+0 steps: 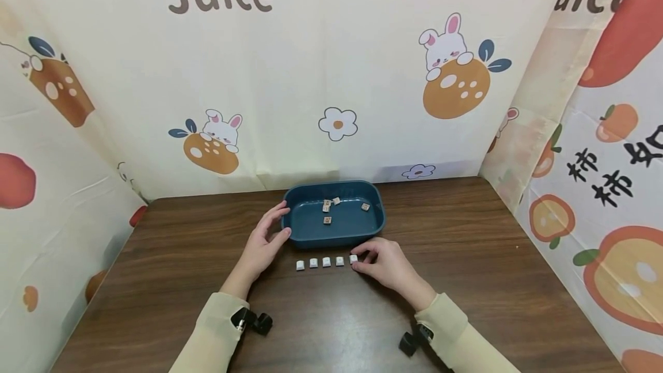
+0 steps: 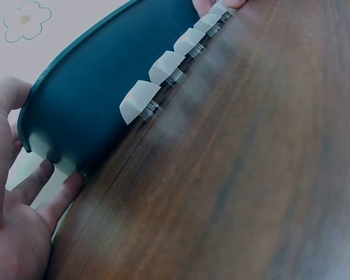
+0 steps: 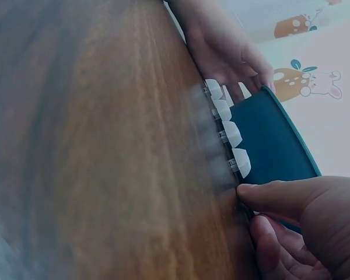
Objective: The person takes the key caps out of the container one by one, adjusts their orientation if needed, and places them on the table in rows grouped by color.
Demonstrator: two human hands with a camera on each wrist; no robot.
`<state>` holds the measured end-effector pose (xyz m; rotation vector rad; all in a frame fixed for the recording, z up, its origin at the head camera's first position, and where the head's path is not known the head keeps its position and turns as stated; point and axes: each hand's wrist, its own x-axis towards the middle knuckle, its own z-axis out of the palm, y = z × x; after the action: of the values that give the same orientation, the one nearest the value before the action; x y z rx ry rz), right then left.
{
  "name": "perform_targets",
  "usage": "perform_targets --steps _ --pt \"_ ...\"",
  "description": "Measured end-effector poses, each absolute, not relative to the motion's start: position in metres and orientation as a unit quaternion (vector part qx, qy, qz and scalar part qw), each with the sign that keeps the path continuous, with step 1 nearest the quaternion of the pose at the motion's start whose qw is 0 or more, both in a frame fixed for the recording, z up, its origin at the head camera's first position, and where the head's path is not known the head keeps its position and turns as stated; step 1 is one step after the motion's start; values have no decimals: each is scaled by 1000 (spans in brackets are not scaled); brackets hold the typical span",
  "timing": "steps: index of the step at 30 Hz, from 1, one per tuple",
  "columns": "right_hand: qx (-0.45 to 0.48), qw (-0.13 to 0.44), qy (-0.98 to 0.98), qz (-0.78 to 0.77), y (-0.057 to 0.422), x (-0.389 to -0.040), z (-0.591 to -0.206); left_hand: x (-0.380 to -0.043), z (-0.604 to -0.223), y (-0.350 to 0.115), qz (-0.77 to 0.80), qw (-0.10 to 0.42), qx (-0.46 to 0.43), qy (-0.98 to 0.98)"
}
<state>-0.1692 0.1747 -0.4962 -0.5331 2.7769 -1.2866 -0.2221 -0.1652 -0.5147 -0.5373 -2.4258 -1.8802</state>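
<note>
Several white keycaps, with clear stems underneath, stand in a row on the table in front of a dark blue tray. My right hand pinches the keycap at the right end of the row between thumb and fingers. In the right wrist view, the thumb and fingers hide that piece. At the tray's left end, my left hand is spread with fairly straight fingers, touching the rim and side. Inside the tray lie several small pieces with brownish faces.
The brown wooden table meets a printed cloth backdrop right behind the tray. More printed cloth hangs along the right side, and another sheet covers the left.
</note>
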Motion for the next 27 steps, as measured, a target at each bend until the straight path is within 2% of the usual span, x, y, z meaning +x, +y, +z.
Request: perform_targets --steps 27 --pt "-187 15 897 -401 178 -171 -497 -224 -516 -166 -606 16 -174 -776"
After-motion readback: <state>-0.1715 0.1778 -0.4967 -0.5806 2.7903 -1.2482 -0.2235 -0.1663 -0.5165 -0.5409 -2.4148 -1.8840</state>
